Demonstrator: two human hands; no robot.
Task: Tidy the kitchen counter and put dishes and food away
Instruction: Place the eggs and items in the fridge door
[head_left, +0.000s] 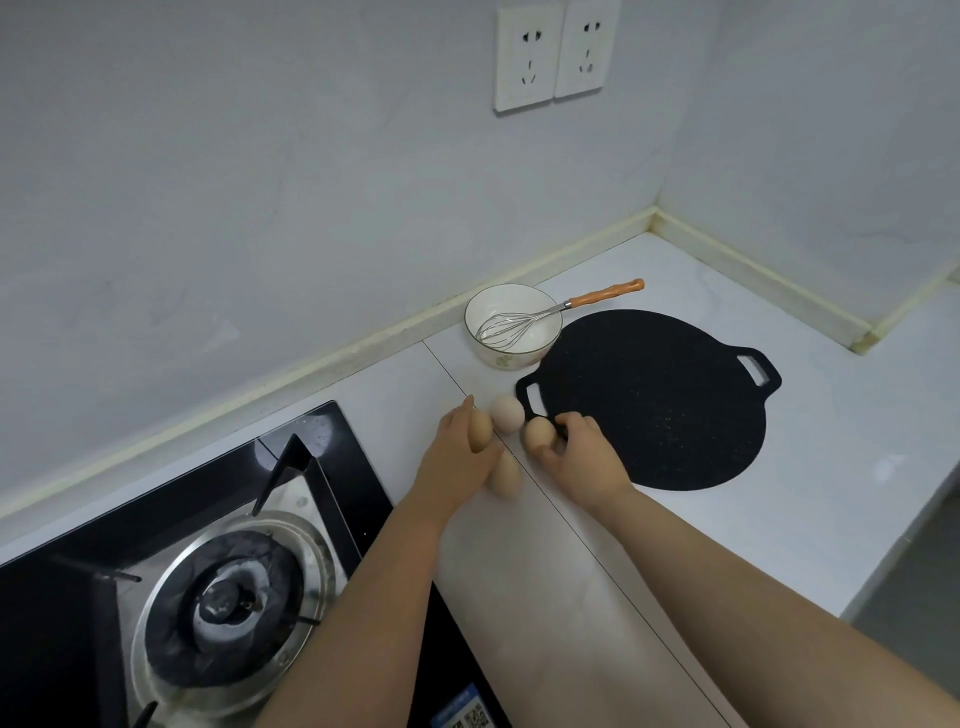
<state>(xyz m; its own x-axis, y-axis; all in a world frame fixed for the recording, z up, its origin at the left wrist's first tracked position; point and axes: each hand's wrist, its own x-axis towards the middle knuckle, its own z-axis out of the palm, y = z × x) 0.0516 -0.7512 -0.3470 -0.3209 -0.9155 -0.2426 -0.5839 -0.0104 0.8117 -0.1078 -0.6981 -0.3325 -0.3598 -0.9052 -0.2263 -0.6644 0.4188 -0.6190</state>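
Pale, smooth stone counter (805, 519) is seen from above, running into a corner between matt grey-white walls (260, 182). Two white sockets (556, 54) are fixed high on the back wall. At the lower left a glossy black glass gas hob (358, 488) is set into the counter, with a round steel burner ring and black pan supports.

Near the back wall a round white ceramic bowl (519, 358) is placed. A wire whisk (550, 317) with an orange wooden handle is laid in it, the handle projecting over the rim to the right. Just beside the bowl a flat, round, speckled black griddle pan (660, 405) with two loop handles is laid on the counter.

Four smooth oval eggs are gathered between hob and pan. A tan egg (480, 428) is gripped in the curled fingers of the left hand (457, 457). A second egg (505, 475) is partly hidden under that palm, and whether it is held cannot be told. A paler egg (508, 413) is seen lying free, just beside the pan's near handle. A brown egg (539, 432) is pinched by the curled fingertips of the right hand (587, 457), by which the pan's edge is overlapped.
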